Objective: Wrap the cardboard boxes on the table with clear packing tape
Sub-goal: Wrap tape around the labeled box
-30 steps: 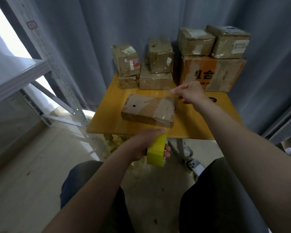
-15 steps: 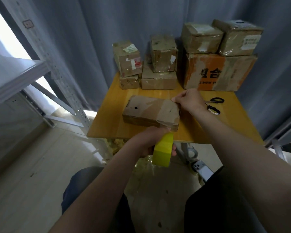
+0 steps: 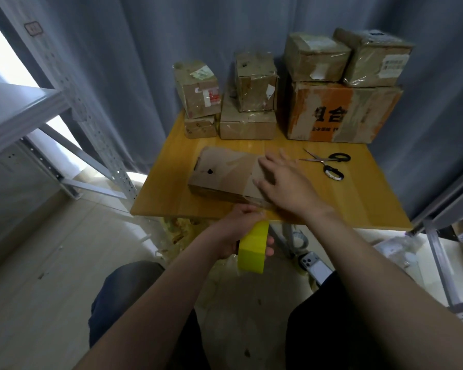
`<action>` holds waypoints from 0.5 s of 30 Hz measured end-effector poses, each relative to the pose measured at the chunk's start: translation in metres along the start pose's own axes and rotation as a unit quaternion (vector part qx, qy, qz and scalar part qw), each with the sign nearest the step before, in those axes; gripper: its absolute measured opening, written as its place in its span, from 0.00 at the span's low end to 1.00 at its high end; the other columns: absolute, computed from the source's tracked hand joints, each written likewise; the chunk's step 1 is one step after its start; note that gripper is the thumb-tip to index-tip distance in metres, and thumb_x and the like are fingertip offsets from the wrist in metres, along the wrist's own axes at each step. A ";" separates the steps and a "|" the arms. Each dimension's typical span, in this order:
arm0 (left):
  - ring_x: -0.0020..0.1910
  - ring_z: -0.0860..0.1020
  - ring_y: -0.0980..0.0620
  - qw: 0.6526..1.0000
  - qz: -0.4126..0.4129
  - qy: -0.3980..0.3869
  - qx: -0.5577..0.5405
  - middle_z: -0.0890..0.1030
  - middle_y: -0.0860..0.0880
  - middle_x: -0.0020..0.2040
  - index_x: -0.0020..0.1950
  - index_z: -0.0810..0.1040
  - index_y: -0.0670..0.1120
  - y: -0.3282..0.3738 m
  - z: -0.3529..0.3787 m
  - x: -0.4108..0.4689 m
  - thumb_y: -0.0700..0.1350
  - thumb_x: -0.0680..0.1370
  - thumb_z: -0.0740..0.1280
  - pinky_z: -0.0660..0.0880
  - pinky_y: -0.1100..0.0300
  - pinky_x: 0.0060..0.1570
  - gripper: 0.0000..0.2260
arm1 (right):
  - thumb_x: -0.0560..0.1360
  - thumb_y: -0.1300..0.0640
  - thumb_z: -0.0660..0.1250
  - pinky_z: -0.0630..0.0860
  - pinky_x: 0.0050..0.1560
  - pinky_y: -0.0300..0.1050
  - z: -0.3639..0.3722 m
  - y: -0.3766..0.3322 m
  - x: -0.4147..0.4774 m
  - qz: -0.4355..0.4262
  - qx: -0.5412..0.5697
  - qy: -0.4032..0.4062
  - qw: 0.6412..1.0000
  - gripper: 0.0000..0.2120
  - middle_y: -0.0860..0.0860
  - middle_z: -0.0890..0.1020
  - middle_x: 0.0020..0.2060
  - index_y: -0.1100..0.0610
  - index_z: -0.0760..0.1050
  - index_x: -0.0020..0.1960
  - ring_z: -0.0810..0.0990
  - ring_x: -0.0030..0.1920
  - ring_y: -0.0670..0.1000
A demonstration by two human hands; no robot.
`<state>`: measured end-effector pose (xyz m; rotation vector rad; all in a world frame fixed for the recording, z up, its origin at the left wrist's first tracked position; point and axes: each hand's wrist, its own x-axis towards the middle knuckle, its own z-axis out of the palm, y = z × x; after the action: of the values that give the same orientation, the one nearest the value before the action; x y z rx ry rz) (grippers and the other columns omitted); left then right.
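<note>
1. The box [image 3: 225, 174] lies flat near the worktop's [image 3: 358, 201] front edge.
2. The right hand [image 3: 286, 188] presses its right end, fingers straight and spread.
3. Just off that edge the left hand [image 3: 238, 228] grasps the yellow tape [image 3: 253, 249], fingers curled round it.
4. Scissors [image 3: 329, 164] lie toward the right edge; stacked boxes [image 3: 342, 113] line the back edge.

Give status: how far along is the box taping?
Done: the stacked boxes at the back look glossy with tape. In hand: the flat box in front; the right hand lies flat over its taped right end, the left hand grips the yellow tape roll below the table edge. Left: probably cut with the scissors, finish this box.
</note>
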<state>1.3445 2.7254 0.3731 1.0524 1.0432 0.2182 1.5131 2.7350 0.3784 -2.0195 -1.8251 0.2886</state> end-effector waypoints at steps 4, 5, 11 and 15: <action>0.31 0.84 0.42 1.000 0.007 -0.006 0.001 0.83 0.37 0.39 0.69 0.68 0.42 0.001 0.002 -0.008 0.48 0.86 0.63 0.82 0.53 0.30 0.15 | 0.86 0.39 0.48 0.39 0.80 0.61 0.007 0.006 -0.005 0.005 -0.036 -0.074 0.997 0.30 0.48 0.47 0.84 0.50 0.51 0.84 0.37 0.83 0.54; 0.31 0.84 0.43 1.000 0.008 -0.009 -0.002 0.84 0.38 0.38 0.67 0.69 0.42 0.000 0.001 -0.010 0.48 0.86 0.63 0.82 0.53 0.30 0.13 | 0.86 0.39 0.47 0.39 0.80 0.60 0.007 0.005 -0.005 -0.003 -0.049 -0.084 0.995 0.30 0.48 0.46 0.84 0.50 0.49 0.85 0.37 0.83 0.53; 0.36 0.85 0.45 0.998 -0.050 -0.037 -0.023 0.85 0.40 0.41 0.60 0.75 0.42 -0.018 0.007 -0.018 0.53 0.86 0.60 0.81 0.48 0.48 0.15 | 0.86 0.42 0.53 0.44 0.78 0.45 0.005 0.004 -0.011 -0.064 0.003 -0.139 0.988 0.30 0.45 0.48 0.84 0.49 0.49 0.85 0.39 0.83 0.49; 0.35 0.85 0.45 0.999 -0.031 -0.017 -0.032 0.85 0.41 0.39 0.56 0.75 0.44 -0.026 0.011 -0.015 0.53 0.86 0.60 0.80 0.49 0.48 0.13 | 0.86 0.41 0.53 0.46 0.80 0.48 0.008 0.001 -0.009 -0.062 -0.006 -0.148 0.987 0.31 0.46 0.48 0.84 0.50 0.49 0.85 0.41 0.83 0.49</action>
<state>1.3374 2.6956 0.3625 0.9609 1.0302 0.1816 1.5098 2.7274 0.3698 -1.9445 -2.1238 0.5689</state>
